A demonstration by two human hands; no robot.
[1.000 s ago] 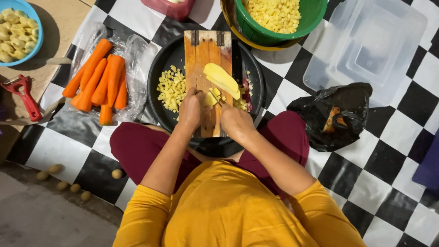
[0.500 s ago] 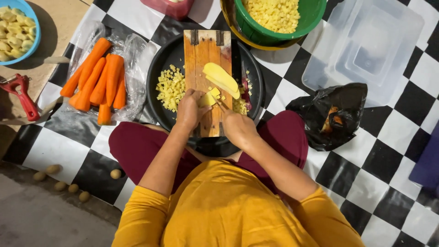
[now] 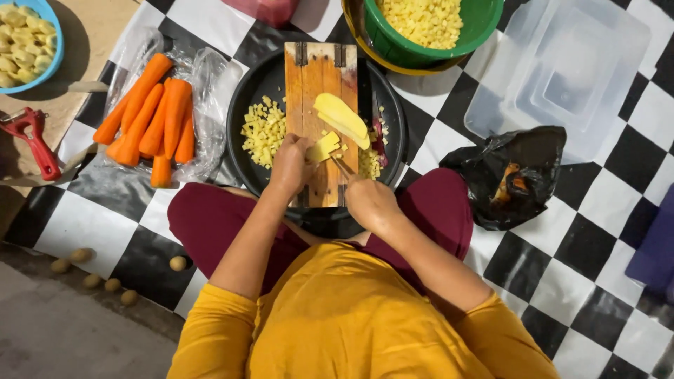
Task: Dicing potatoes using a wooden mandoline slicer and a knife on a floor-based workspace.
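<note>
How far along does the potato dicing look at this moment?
Done: the green bowl is heaped with yellow cubes, and more diced pieces lie in the black pan. In hand: the left hand steadies potato slices on the wooden board while the right hand works a knife. Left: a peeled half potato, the carrots uncut.

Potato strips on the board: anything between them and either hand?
Nothing visible. The left hand rests directly on the potato strips on the wooden cutting board. The right hand holds a knife whose blade reaches them, with only bare board between.
</note>
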